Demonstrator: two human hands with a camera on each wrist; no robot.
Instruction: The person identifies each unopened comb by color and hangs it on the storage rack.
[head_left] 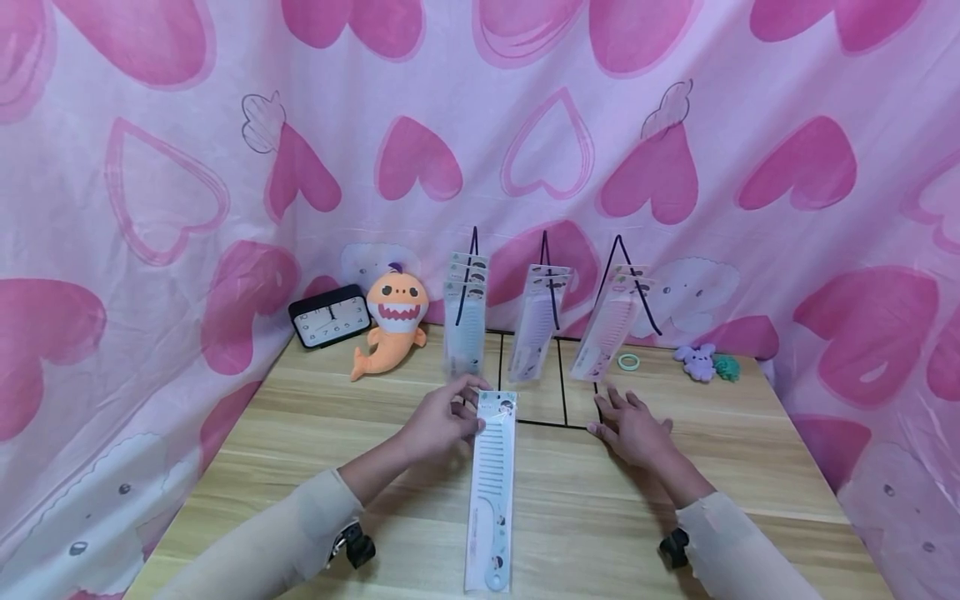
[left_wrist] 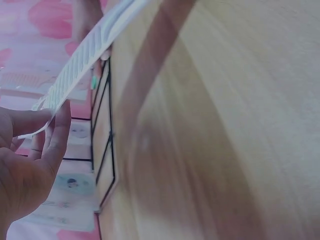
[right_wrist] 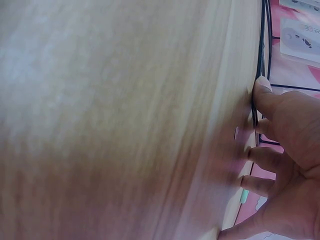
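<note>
A comb in a clear packet (head_left: 491, 492) hangs from my left hand (head_left: 442, 423), thumb and fingers pinching its upper end. In the left wrist view the packet (left_wrist: 82, 60) slants up and away from that hand (left_wrist: 30, 170). My right hand (head_left: 637, 429) rests with spread fingers at the front right corner of a black wire rack (head_left: 564, 400). The right wrist view has its fingertips (right_wrist: 262, 86) touching the tabletop and the rack's wire. Packaged combs hang on the rack: bluish ones (head_left: 465, 333) at left, purple ones (head_left: 536, 325) in the middle, pink ones (head_left: 603, 329) at right.
Left of the rack sit an orange shark plush (head_left: 397, 321) and a black-framed clock (head_left: 330, 317). A pale green ring (head_left: 628, 362), a purple bunny figure (head_left: 697, 362) and a green trinket (head_left: 727, 367) lie to its right. Heart-patterned curtain (head_left: 420, 158) surrounds the wooden table (head_left: 600, 533).
</note>
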